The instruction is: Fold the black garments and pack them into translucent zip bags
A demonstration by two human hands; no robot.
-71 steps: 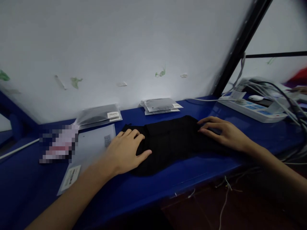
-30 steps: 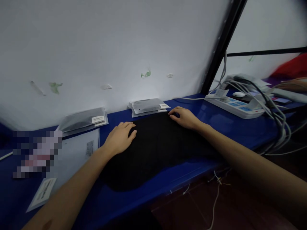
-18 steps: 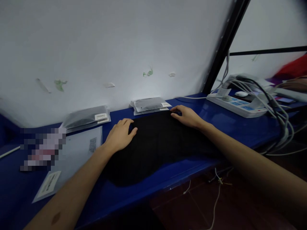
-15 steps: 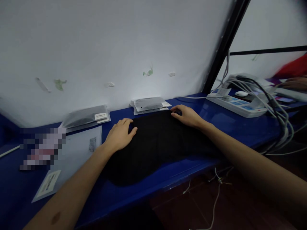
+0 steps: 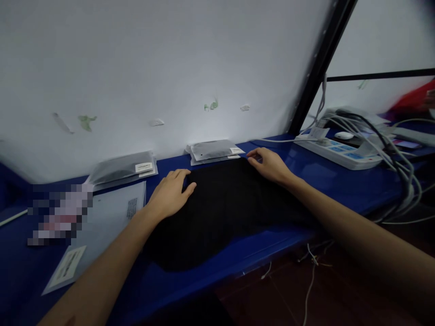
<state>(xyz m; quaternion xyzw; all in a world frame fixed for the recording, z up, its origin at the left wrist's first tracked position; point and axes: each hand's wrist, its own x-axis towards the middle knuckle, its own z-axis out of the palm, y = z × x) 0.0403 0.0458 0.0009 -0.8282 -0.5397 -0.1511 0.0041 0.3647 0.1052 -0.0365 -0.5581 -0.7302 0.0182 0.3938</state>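
While black cloth (image 5: 220,208) lies spread | left hand (image 5: 170,194) — unclenched, on it | right hand (image 5: 271,166) at edge — its grip unclear

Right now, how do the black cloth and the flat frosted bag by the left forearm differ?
The black cloth is dark; the flat frosted bag is pale, with a white label.
The cloth's near edge is wavy; the bag's visible edges are straight.
The left hand and right hand are at the cloth; neither is on the bag.
Both lie on the blue table.

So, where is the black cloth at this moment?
In the head view, the black cloth lies centrally on the blue table, the left hand and right hand at its far corners.
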